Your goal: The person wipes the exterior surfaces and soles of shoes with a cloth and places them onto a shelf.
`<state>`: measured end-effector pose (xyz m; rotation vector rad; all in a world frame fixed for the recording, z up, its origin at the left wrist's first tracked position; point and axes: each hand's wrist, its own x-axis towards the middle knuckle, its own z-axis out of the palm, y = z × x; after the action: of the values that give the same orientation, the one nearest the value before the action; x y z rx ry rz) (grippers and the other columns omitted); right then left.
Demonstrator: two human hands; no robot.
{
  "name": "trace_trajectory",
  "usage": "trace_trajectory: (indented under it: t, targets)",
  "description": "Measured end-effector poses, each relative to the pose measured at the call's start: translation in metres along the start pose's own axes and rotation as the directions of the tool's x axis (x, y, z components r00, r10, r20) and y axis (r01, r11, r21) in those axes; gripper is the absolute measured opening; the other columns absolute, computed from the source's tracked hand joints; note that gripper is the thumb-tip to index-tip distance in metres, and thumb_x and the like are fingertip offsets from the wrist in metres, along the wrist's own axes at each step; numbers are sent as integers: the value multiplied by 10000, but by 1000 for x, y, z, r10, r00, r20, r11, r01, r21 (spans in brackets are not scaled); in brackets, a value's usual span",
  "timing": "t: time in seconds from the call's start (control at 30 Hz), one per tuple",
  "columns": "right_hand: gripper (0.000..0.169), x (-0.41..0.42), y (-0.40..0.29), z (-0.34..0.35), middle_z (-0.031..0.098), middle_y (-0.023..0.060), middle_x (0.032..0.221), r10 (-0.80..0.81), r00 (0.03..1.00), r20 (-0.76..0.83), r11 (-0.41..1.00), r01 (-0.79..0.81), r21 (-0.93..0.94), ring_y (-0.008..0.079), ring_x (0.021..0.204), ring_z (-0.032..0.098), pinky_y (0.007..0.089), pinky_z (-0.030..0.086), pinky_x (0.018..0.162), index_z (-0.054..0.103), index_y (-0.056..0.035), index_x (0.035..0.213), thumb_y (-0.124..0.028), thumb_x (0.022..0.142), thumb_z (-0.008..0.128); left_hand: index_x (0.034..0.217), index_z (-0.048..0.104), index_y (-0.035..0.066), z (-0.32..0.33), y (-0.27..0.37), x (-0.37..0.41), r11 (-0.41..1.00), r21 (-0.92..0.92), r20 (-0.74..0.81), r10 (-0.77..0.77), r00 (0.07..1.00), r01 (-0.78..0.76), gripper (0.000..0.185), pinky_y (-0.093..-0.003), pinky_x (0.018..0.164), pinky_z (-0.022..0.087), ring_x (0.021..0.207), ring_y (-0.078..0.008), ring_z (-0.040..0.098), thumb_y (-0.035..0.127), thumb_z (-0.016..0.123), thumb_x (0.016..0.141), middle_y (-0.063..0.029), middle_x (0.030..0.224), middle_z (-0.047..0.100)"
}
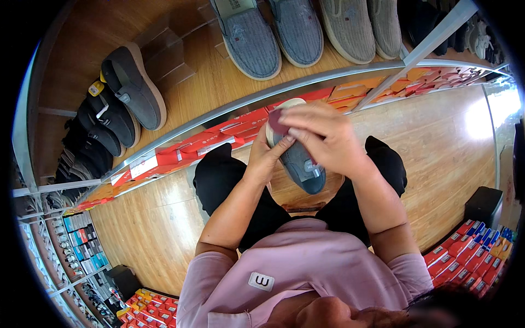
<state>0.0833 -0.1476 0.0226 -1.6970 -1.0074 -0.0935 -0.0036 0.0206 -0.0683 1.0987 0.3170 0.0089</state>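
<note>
A grey slip-on shoe (296,163) is held above my lap, its dark toe pointing down toward me and its pale sole edge showing at the heel. My left hand (265,158) grips the shoe along its left side, with the thumb laid over the upper. Pinched in my right hand (330,137) is a maroon piece of cloth or a pad (279,122), which lies against the shoe near its opening. Slight blur covers the right fingers, and they hide part of the heel end. A small label patch (311,166) shows on the shoe's upper.
A wooden display shelf (197,96) with a metal edge curves before me, bearing blue-grey slip-ons (252,45), beige slip-ons (348,33) and dark shoes (137,90). Red shoeboxes (176,153) line the space beneath it. More boxes (463,254) are stacked behind on the right.
</note>
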Motion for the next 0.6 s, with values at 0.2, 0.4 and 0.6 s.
trace_trajectory:
  t: [0.2,0.4,0.6]
  targets:
    - [254,4,2,-8,755,134,1159,74,996,48,995,-77,56,314,1083,713,392,549,965,760,-34,1136,24,893,715,1492,486,30,-5,2,1,999,-41,25,-2,1000,3,671,-362,1130,428,1305,-200,563,195,818,932,-91,1394,613]
    - [276,6,0,-16,744,163,1159,171,970,-176,983,-156,97,303,1074,716,371,558,949,746,-22,1165,24,896,710,1495,491,52,0,12,0,996,-83,27,-9,1000,11,647,-367,1132,424,1330,-195,552,215,799,949,-80,1408,610]
    - [294,3,0,-10,740,150,1187,64,998,28,988,-67,142,277,1138,694,372,532,1007,757,-20,1174,39,888,723,1513,474,80,-1,9,1,995,-100,-10,-2,1000,1,643,-430,1157,424,1339,-224,550,384,714,1001,-93,1429,592]
